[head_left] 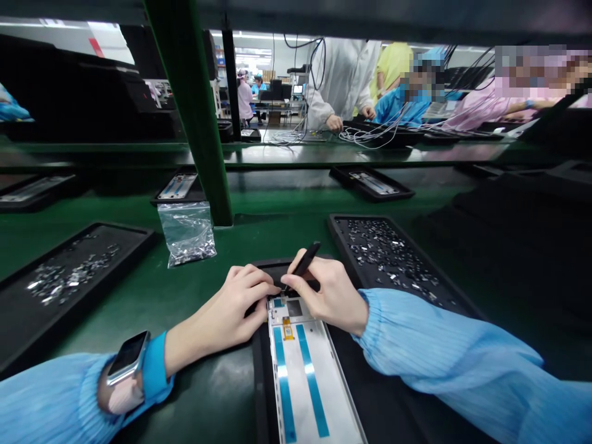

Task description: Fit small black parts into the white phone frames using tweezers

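In front of me a silvery phone frame (300, 370) with two blue strips and a small orange flex piece lies in a black tray (263, 382). My left hand (240, 302) grips the frame's upper left corner, thumb at the side and fingertips at the top edge. My right hand (330, 290) is closed around black tweezers (306, 259), held like a pen. Their tip points down at the frame's top end, close to my left index finger. Whatever lies right under the tip is too small and covered to make out.
Black trays of small metal parts stand at left (69, 271) and right (388, 253). A clear bag of parts (187, 234) lies by a green post (194, 117). Behind are trays with phone frames (178, 185) (372, 183). Co-workers (342, 80) work across the bench among white cables.
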`<act>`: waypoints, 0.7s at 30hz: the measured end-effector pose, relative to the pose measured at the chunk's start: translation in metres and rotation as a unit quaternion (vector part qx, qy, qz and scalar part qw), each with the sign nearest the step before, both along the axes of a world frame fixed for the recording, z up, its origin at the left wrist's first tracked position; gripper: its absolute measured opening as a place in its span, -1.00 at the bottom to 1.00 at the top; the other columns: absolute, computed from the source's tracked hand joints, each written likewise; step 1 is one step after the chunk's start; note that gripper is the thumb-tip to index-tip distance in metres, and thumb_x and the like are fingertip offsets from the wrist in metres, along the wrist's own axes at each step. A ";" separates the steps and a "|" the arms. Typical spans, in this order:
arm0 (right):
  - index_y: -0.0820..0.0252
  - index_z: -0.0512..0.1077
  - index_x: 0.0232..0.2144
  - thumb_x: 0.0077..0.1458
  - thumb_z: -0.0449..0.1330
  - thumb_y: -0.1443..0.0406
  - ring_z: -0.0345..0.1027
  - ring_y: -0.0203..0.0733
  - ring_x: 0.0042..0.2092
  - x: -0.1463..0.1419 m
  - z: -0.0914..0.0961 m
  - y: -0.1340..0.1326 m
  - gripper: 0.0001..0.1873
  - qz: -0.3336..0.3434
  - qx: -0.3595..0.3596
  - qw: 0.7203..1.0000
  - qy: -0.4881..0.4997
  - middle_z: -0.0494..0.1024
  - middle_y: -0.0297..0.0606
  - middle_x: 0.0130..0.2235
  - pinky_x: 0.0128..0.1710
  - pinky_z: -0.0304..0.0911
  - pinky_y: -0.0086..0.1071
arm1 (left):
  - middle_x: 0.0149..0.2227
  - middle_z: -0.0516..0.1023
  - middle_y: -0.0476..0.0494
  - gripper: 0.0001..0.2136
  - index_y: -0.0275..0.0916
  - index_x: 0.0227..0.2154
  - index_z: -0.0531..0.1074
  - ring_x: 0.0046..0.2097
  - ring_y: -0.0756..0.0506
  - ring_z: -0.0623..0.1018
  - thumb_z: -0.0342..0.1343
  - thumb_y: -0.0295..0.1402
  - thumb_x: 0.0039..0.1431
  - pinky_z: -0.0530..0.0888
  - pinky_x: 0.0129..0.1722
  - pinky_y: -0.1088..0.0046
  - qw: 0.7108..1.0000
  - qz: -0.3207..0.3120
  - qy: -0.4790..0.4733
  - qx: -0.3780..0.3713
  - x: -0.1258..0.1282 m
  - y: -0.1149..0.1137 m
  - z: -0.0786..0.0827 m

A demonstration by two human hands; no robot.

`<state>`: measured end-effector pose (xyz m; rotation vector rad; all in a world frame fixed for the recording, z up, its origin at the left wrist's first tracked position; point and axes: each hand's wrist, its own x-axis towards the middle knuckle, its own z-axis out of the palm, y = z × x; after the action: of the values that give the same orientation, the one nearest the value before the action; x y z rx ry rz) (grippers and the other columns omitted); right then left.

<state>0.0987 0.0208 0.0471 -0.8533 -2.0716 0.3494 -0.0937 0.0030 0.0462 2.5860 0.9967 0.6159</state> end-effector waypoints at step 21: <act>0.25 0.32 -0.47 0.09 0.11 0.37 0.32 -0.32 -0.45 0.000 0.001 -0.001 -0.90 0.005 -0.017 1.000 0.020 0.42 -0.31 -0.49 -0.41 0.25 -0.48 | -0.20 0.44 -0.13 -0.78 -0.24 -0.22 0.35 -0.11 -0.10 0.38 -0.12 -0.56 0.13 0.28 -0.11 0.27 1.000 0.017 -0.011 0.014 -0.002 0.005 -0.004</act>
<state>0.0983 0.0202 0.0479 -0.8508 -2.0388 0.4052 -0.0955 0.0079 0.0425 2.5853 1.0342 0.6705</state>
